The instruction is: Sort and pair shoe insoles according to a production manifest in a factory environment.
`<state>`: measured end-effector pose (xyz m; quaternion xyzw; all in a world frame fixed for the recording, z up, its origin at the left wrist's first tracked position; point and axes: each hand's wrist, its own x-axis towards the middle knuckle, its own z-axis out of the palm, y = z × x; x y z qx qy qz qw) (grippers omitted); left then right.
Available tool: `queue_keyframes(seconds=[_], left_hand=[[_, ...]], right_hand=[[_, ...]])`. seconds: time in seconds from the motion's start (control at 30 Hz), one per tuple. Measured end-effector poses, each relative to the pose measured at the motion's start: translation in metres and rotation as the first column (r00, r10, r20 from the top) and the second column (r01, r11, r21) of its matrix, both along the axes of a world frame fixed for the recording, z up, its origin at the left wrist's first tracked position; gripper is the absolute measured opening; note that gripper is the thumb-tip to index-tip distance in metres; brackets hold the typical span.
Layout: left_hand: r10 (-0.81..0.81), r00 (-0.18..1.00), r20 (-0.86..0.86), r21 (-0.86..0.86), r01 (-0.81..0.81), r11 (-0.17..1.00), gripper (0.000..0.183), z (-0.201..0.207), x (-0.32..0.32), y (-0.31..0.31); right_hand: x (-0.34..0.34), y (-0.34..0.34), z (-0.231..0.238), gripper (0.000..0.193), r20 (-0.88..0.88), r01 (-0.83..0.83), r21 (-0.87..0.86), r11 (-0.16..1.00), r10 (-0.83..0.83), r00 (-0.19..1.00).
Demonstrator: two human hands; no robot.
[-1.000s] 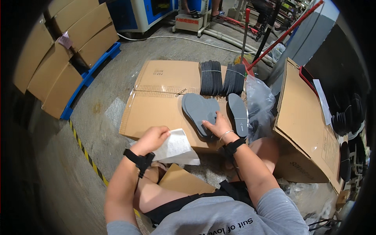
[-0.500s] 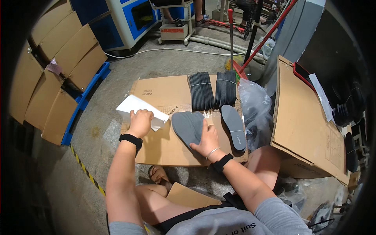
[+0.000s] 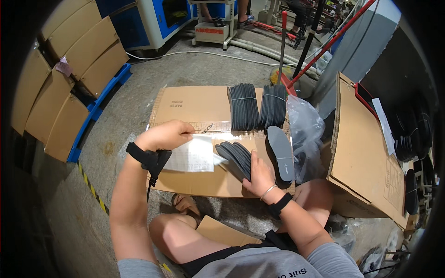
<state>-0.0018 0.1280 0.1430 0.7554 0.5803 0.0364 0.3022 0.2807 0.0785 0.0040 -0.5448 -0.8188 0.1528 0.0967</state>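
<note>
Since the earlier frame, the paper sheet (image 3: pixel 192 155) has dropped from a raised slant to a lower position with its printed face showing, and the loose stack of grey shoe insoles (image 3: pixel 235 156) has gone from lying flat to tipped up and fanned, edges outward. Landmark: the cardboard carton (image 3: pixel 178 111) used as a worktop. Sheet hangs over the carton's left half; loose insoles stand tilted over its near middle. Left hand (image 3: pixel 169 134) pinches the sheet's upper edge between thumb and fingertips, lower part unsupported. Right hand (image 3: pixel 260 173) grips the loose insoles near their closer end, fingers along one side, thumb toward the other; how firmly, cannot tell. Main risk as judged: no band shows on this stack, and the fan is already uneven, so a slack right grip could let the outer insoles slide off across the carton. Second: a white paper corner meets the insoles' left edge; whether it runs underneath is unclear. If caught there, a pull by the left hand could crease or tear it, or drag insoles out of line. Third: banded insole bundles (image 3: pixel 243 107) stand upright at the carton's far edge, and a banded flat stack (image 3: pixel 280 153) lies along its right edge; a wide swing of the right hand might nudge that one over the side.
</note>
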Motion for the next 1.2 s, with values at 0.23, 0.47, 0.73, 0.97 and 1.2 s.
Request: queue_keyframes(seconds=[0.23,0.47,0.73,0.97,1.2], left_hand=[[-0.065,0.996,-0.063,-0.261,0.046,0.964,0.02,-0.016,-0.009,-0.004],[0.029,0.967,0.254,-0.676,0.156,0.72,0.016,-0.03,-0.023,-0.009],[-0.017,0.966,0.257,-0.818,0.227,0.529,0.018,-0.067,-0.034,-0.033],[0.038,0.999,-0.003,0.057,-0.038,0.998,0.019,-0.064,-0.034,-0.001],[0.162,0.96,-0.228,0.403,-0.058,0.913,0.021,-0.126,-0.019,0.029]], right_hand=[[0.007,0.004,-0.017,0.085,-0.153,0.068,-0.082,0.994,-0.08,0.985],[0.017,0.011,0.011,0.08,-0.308,0.137,-0.129,0.982,-0.171,0.936],[0.015,0.014,0.008,0.081,-0.358,0.137,-0.13,0.982,-0.175,0.917],[0.013,0.017,0.0,0.086,-0.3,0.169,-0.14,0.976,-0.204,0.932],[0.008,0.011,-0.004,0.075,-0.335,0.156,-0.019,0.988,-0.154,0.93]])
